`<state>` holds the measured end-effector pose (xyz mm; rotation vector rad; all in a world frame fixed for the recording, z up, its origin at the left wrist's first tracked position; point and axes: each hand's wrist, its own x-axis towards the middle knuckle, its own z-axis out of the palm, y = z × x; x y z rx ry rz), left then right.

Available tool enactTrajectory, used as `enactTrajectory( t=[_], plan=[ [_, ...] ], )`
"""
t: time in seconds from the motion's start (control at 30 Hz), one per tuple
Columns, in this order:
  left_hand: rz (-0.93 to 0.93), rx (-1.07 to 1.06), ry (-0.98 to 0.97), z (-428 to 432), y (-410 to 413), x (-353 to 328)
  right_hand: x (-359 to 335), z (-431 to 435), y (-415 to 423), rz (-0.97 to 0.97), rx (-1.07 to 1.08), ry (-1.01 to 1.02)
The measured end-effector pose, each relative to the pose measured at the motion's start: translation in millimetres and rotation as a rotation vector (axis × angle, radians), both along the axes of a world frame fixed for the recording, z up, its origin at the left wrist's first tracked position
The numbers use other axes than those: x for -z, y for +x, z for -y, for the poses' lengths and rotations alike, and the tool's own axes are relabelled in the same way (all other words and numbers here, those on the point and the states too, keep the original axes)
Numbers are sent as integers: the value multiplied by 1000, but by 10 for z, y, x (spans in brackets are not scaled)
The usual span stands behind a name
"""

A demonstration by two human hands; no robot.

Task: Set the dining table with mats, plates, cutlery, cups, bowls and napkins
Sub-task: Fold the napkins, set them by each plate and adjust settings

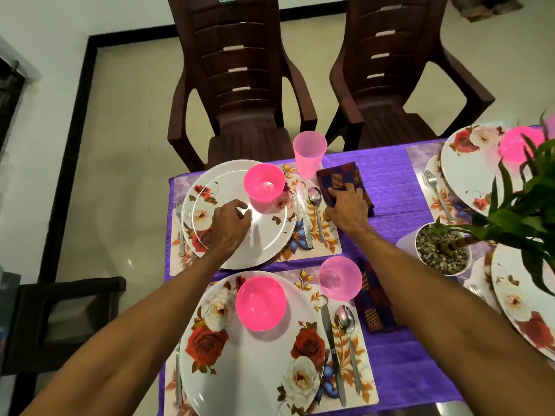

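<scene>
Near plate (255,370) holds pink bowl (260,303)

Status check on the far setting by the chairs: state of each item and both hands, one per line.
Far plate, flat on mat.
Far bowl, upright, empty, on far plate.
Far cup, upright, empty.
Napkin, folded, lying flat.
Spoon, lying on mat, face up.
Knife, lying between far plate and spoon.
Fork, lying left of far plate.
Left hand, loosely curled over far plate, holding nothing.
Right hand, fingers pressing napkin.
</scene>
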<state>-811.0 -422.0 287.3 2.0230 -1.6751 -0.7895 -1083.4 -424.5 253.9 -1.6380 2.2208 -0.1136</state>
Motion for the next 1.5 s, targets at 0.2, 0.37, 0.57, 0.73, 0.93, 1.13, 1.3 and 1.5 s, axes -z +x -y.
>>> enactTrajectory(
  t=[0.2,0.37,0.57,0.73,0.93,1.13,1.3,1.5],
  plan=[
    [5,1,-9,-21,21,7,63,-32,-16,-20,45,-24],
    [16,-15,-17,-43,30,5,127,99,-54,-24,62,-48],
    [21,-24,-27,-39,88,36,136,152,-90,-74,29,7],
    [38,-22,2,-45,59,24,219,8,-49,-121,-2,98],
    [27,-14,-12,-33,76,89,245,117,-84,-111,-11,106],
    [16,-19,-25,-78,84,61,242,87,-103,-106,-16,105],
    [16,-9,-37,-101,50,-27,145,-23,-108,-114,-20,10],
    [-3,4,-76,-224,-55,-253,-140,-245,-70,-87,-10,-156]
  ],
)
